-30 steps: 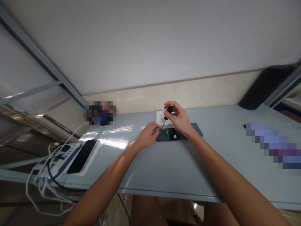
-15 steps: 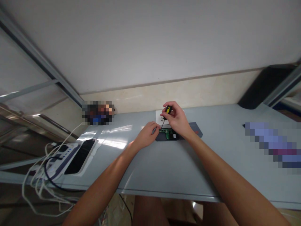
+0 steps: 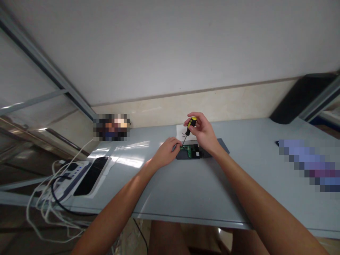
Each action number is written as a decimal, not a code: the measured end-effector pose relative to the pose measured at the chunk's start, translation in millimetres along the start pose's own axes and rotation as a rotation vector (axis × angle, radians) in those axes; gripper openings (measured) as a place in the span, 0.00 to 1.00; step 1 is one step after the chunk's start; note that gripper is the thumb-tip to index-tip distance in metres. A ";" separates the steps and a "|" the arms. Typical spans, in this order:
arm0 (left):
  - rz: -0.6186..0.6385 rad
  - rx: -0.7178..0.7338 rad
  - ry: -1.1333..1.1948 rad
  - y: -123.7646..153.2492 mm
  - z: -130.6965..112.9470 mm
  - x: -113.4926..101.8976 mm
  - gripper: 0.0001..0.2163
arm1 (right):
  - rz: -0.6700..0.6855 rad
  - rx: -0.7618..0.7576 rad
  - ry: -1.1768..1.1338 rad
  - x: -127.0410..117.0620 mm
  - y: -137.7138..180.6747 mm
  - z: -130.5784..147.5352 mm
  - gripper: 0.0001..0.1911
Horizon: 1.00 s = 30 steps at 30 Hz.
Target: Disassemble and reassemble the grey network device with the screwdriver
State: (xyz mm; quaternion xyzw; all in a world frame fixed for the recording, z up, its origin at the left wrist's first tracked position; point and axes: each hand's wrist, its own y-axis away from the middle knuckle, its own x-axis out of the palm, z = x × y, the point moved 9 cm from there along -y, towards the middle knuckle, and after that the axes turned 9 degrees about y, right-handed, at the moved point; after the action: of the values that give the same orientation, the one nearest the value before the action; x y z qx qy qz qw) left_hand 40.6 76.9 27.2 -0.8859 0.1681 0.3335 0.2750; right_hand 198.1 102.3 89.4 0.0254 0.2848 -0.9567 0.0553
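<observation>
A black-and-yellow screwdriver [image 3: 191, 125] is in the fingers of my right hand [image 3: 205, 132], its shaft slanting down to the left. The tip meets the left end of a green circuit board [image 3: 188, 150], which lies in a dark, flat, opened device [image 3: 183, 154]. My left hand [image 3: 170, 151] grips the left edge of this device, fingers closed near the screwdriver's tip. Just behind lies a white sheet [image 3: 180, 130] with several tiny dark pieces, perhaps screws, on it. A dark grey flat panel [image 3: 223, 146] sits at the right, partly hidden by my right hand and wrist.
On the left of the grey table [image 3: 170, 187] are a phone [image 3: 91, 176], a power strip [image 3: 75, 179] and tangled white cables [image 3: 34, 212]. A black cylinder-like object [image 3: 300, 101] stands at the back right. Blurred-out items lie at the far left and right.
The screwdriver's handle has tipped to the right and turned in my right hand, whose fingers have opened slightly around it. My left hand has stayed in place.
</observation>
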 end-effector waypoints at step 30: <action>-0.012 -0.005 0.014 -0.2 1.0 0.2 0.09 | -0.069 -0.084 0.180 -9.8 0.3 11.0 0.13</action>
State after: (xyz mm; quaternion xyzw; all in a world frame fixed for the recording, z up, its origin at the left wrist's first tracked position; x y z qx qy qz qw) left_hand 40.4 77.6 26.5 -0.8899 0.1641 0.3260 0.2737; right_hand 207.6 96.9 99.3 0.0993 0.3290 -0.9391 -0.0023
